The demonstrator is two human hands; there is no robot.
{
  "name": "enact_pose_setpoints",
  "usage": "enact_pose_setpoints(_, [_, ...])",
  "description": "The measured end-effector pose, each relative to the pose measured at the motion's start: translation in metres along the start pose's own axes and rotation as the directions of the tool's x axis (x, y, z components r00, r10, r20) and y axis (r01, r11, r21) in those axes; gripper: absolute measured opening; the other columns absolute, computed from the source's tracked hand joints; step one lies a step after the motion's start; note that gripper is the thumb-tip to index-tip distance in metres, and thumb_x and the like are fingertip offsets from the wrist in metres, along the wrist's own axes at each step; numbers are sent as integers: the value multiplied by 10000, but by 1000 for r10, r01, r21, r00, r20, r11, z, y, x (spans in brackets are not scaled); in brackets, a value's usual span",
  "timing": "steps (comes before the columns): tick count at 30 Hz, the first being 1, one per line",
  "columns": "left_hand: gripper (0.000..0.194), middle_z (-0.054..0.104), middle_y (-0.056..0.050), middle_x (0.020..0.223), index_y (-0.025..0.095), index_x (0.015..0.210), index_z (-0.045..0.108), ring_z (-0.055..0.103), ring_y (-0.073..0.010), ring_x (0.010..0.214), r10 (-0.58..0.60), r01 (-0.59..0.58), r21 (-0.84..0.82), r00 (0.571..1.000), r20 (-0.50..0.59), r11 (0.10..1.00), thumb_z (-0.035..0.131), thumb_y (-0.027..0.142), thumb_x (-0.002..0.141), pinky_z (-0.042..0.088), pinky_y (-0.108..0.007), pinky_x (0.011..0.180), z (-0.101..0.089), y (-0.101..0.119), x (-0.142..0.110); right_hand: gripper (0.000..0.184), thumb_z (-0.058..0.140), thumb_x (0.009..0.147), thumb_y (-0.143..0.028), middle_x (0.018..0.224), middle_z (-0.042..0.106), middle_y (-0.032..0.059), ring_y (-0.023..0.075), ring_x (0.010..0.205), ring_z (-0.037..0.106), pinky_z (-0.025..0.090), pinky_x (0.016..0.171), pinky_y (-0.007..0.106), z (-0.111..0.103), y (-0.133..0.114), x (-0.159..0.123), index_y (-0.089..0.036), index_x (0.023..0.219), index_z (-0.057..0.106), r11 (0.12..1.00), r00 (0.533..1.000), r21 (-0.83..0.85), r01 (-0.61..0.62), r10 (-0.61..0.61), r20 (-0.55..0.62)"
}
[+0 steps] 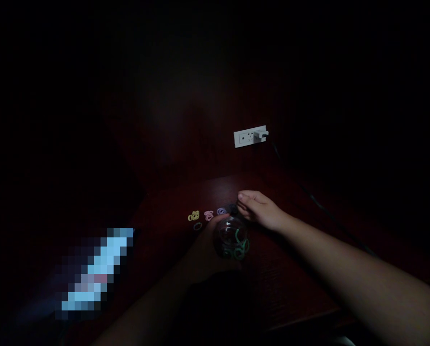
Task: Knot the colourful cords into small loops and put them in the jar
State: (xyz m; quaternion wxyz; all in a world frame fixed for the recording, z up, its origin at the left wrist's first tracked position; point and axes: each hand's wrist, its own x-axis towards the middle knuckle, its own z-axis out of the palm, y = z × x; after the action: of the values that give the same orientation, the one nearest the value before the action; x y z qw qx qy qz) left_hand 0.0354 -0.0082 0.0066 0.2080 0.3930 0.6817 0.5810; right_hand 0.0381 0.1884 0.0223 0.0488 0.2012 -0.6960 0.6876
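My left hand (210,242), mostly in shadow, is wrapped round a clear, rounded container (231,228). Several green hair ties (239,252) show through its wall. Just beyond the container, my right hand (260,207) has its fingers curled and pressed together beside a small dark shape (233,208). Whether the fingers pinch anything is too dark to see. On the dark red table, small bunches of yellow hair ties (194,216), pink hair ties (208,216) and purple hair ties (221,211) lie past my left hand. A single dark greenish hair tie (197,226) rests nearer.
A lit, pixelated screen (103,269) glows at the left. On the wall behind the table is a white socket plate (250,137) with a plug (260,134) in it. A dark cable (319,204) runs along the right side. Deep shadow covers the surroundings.
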Motion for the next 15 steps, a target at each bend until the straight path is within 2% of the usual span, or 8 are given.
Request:
enact_pose_setpoints(4, [942,438,-133,1276,225,1269,303,445,-304,1162,20,-20,-7,999,-27,1000,802,141,475,379,-484,952,2,-4,1,408,393,855,-455,466,340,-57,56,406,255,182,390,207,0,-2,-1,-170,562,385,1000,1000,-13,-18,18,-3])
enact_pose_setpoints(10, [937,433,-134,1282,234,1271,314,437,-309,1164,23,-24,-18,1000,-14,1000,806,161,476,376,-497,950,0,-4,0,256,376,819,-289,482,320,-52,67,415,237,167,386,207,1,-7,-3,-181,588,369,982,997,185,-26,13,72])
enact_pose_setpoints(12, [943,427,-130,1290,237,1273,309,431,-303,1172,28,-28,-18,999,-15,999,807,162,476,374,-485,953,-1,-6,0,215,383,797,-251,490,322,-49,68,424,248,173,391,205,1,-8,-4,-176,595,387,984,997,176,-27,15,70])
enact_pose_setpoints(15, [972,426,-120,1294,246,1284,297,432,-296,1174,44,-44,1,999,-30,999,813,159,465,367,-481,958,0,-12,0,249,415,824,-305,495,338,-51,64,430,272,186,398,200,1,-8,-4,-168,616,418,995,999,82,-51,49,22])
